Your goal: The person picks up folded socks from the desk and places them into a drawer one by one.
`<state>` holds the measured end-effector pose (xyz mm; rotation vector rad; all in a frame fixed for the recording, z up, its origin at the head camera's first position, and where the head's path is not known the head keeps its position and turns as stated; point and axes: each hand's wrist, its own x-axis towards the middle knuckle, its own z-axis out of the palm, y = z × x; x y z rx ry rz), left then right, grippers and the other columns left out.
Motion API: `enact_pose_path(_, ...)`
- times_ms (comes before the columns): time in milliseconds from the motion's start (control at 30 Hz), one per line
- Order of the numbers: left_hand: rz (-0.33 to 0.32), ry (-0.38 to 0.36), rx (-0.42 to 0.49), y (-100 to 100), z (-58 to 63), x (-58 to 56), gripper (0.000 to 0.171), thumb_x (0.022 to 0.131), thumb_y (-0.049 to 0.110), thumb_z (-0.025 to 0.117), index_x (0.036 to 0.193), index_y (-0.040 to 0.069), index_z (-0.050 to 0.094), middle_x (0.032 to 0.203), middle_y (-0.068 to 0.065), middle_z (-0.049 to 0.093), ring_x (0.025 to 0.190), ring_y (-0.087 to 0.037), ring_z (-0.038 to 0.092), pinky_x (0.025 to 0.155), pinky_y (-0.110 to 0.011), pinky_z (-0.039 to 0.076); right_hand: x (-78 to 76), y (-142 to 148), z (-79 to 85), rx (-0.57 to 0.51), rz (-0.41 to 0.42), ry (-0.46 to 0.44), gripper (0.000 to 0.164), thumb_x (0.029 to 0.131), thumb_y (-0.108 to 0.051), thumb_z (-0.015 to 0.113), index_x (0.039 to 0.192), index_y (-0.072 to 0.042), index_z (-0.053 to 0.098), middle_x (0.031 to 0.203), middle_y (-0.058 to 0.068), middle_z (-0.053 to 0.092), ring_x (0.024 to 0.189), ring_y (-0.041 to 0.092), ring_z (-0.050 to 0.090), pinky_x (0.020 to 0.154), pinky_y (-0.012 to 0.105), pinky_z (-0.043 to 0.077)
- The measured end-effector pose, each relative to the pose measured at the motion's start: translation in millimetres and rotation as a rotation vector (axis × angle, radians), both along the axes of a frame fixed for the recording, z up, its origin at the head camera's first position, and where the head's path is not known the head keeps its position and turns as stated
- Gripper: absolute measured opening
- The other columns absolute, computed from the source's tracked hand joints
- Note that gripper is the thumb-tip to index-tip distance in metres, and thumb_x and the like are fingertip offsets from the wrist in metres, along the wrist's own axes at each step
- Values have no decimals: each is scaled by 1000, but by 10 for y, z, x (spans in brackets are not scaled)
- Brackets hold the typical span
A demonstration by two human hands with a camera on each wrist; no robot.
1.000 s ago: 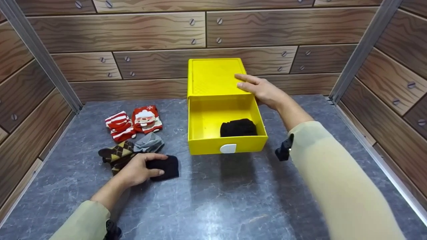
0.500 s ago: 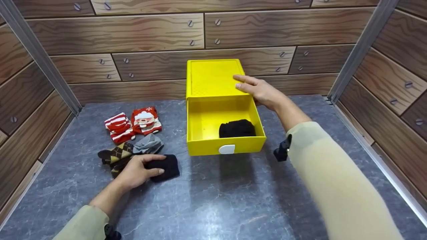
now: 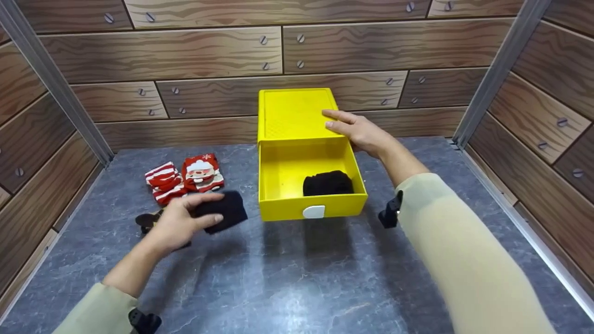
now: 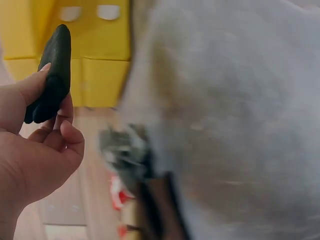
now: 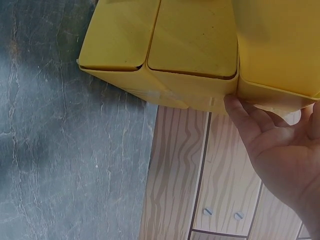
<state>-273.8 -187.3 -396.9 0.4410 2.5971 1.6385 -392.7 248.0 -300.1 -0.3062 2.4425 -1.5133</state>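
Left hand (image 3: 178, 222) pinches the black bundle (image 3: 227, 212) above the desk (image 3: 287, 287) by one end, so a sloppy grip could let it unfold or drop. Right hand (image 3: 365, 133) lies relaxed on the yellow box (image 3: 297, 111); lean too hard and it might shift.

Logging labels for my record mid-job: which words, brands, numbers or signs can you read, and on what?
No readable text.
Yellow drawer unit, white handle, black bundle in the left hand: no lettering visible.
Red bundle: a printed Santa-like face; the white mark above it is too small to make out.
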Motion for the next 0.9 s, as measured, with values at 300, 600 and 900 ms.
enact_pose_path(300,0,113,20,79,699,50,44,92,12,85,135,12,74,127,-14,72,101,-17,72,84,-24,59,2,-18,12,12,4,4,66,108,-51,57,167,-33,34,172,10,30,149,33,43,113,57,45)
enact_pose_path(600,-47,131,26,321,1119,9,45,93,14,85,136,15,74,115,-14,75,90,-21,72,74,-25,59,20,-13,27,21,1,6,67,108,-51,57,168,-34,33,173,8,28,150,33,41,115,58,43)
enact_pose_path(900,-149,159,65,732,1239,-114,43,92,8,85,134,13,75,121,-13,75,96,-25,72,77,-29,61,13,-14,12,23,4,8,67,108,-52,57,168,-34,33,173,8,27,151,33,40,115,58,43)
